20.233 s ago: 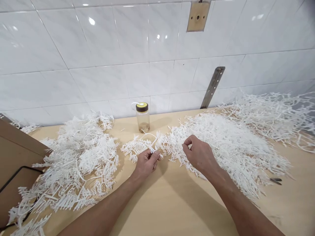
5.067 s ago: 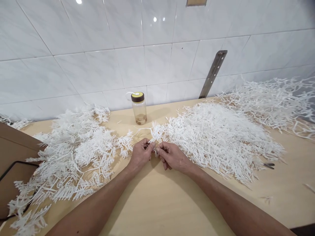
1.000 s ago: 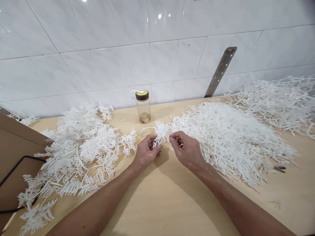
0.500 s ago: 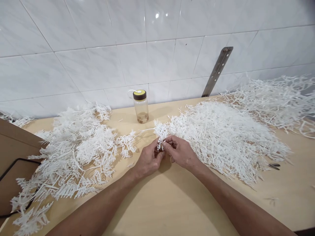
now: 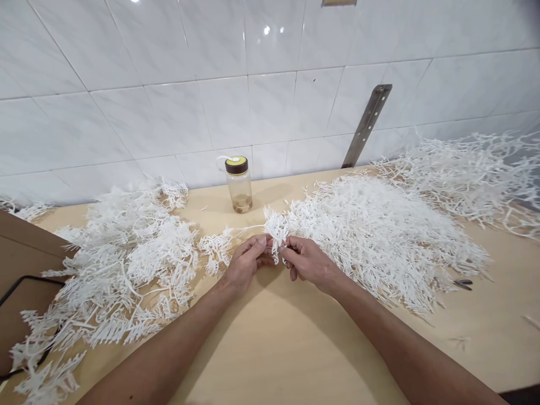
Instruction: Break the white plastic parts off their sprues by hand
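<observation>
- We pinch a white plastic branched sprig [image 5: 276,233] between both hands. Our left hand [image 5: 247,263] closes thumb and fingers on it from the left, and our right hand [image 5: 311,263] closes on it from the right, fingertips almost meeting.
- The sprig sits just above the pale wooden tabletop [image 5: 287,349], at the near left edge of the large heap of white plastic sprigs [image 5: 379,230].
- We judge it very light and springy, with fine tips that snap easily. The thicker stem looks the safer hold, since the needles snag on neighbours.
- A second heap of white sprigs [image 5: 126,264] lies near our left hand, with a brown cardboard box [image 5: 25,253] beyond it.
- A clear plastic jar with a brown and yellow lid [image 5: 238,184] stands behind the hands, apart from them. Small dark cutters [image 5: 463,284] lie beyond the large heap, on the right.
</observation>
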Demonstrator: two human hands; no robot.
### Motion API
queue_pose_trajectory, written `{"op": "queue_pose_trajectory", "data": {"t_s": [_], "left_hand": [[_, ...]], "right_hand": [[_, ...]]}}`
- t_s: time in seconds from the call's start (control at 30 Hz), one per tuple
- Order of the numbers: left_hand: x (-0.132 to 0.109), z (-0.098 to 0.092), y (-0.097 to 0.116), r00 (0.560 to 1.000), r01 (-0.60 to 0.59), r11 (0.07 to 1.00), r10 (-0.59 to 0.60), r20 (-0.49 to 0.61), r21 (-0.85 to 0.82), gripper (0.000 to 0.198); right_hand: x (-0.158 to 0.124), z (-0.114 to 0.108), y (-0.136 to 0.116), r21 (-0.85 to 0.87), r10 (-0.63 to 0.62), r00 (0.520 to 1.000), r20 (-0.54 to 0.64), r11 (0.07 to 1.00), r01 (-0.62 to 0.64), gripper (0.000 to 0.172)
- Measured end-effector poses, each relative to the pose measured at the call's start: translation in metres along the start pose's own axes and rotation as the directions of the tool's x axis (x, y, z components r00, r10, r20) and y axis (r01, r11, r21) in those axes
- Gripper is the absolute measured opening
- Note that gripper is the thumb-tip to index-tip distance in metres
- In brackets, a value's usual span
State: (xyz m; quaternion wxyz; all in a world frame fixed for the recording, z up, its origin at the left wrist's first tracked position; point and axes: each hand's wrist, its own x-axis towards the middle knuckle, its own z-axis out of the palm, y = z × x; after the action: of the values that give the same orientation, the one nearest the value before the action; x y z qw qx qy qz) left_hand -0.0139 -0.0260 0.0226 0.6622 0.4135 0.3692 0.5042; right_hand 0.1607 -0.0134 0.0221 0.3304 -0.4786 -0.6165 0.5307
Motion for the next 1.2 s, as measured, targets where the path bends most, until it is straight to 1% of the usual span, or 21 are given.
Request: {"op": "queue_pose_trajectory", "data": {"t_s": [0.13, 0.17, 0.23, 0.3, 0.43, 0.57, 0.67, 0.83, 0.93, 1.07, 1.2], "left_hand": [[-0.001, 0.002, 0.003, 0.988, 0.004, 1.0, -0.007, 0.157, 0.023, 0.027], [-0.001, 0.002, 0.004, 0.985, 0.014, 1.0, -0.018, 0.172, 0.026, 0.025], [0.0, 0.0, 0.004, 0.985, 0.033, 0.999, -0.039, 0.165, 0.038, 0.023], [0.001, -0.002, 0.002, 0.989, 0.045, 0.997, -0.053, 0.135, 0.065, 0.021], [0.003, -0.006, -0.001, 0.997, 0.032, 0.991, -0.041, 0.063, 0.131, 0.016], [0.002, -0.006, -0.003, 0.999, -0.018, 0.975, 0.009, 0.04, 0.22, 0.026], [0.001, -0.005, -0.004, 0.998, -0.065, 0.951, 0.058, 0.031, 0.302, 0.029], [0.0, -0.004, -0.004, 0.995, -0.094, 0.94, 0.082, 0.05, 0.328, 0.021], [0.0, -0.005, -0.003, 0.994, -0.106, 0.915, 0.083, 0.076, 0.39, 0.016], [-0.004, -0.004, 0.0, 0.985, -0.167, 0.844, 0.123, 0.119, 0.51, 0.015], [-0.009, -0.001, 0.004, 0.965, -0.263, 0.757, 0.211, 0.157, 0.598, 0.017]], "right_hand": [[-0.001, 0.001, 0.0, 0.011, -0.001, 0.991, 0.131, 1.0, 0.0, 0.017], [-0.001, 0.001, 0.0, 0.003, -0.005, 0.986, 0.164, 1.0, 0.004, 0.019], [-0.001, 0.001, 0.002, -0.016, -0.018, 0.98, 0.196, 1.0, 0.022, 0.018], [0.0, 0.001, 0.006, -0.023, -0.024, 0.983, 0.184, 0.999, 0.029, 0.015], [0.003, 0.001, 0.012, 0.016, 0.001, 0.994, 0.111, 1.0, -0.002, 0.01], [0.005, -0.001, 0.01, 0.047, 0.024, 0.999, 0.047, 0.999, -0.026, 0.012], [0.005, -0.002, 0.006, 0.058, 0.049, 0.998, 0.033, 0.997, -0.051, 0.014], [0.002, -0.002, 0.002, 0.089, 0.099, 0.994, 0.034, 0.991, -0.102, 0.016], [0.0, -0.002, -0.004, 0.157, 0.142, 0.989, 0.031, 0.977, -0.145, 0.018], [-0.001, -0.003, -0.011, 0.252, 0.184, 0.983, 0.026, 0.95, -0.185, 0.023], [0.0, -0.004, -0.01, 0.258, 0.187, 0.981, 0.049, 0.947, -0.193, 0.026]]}}
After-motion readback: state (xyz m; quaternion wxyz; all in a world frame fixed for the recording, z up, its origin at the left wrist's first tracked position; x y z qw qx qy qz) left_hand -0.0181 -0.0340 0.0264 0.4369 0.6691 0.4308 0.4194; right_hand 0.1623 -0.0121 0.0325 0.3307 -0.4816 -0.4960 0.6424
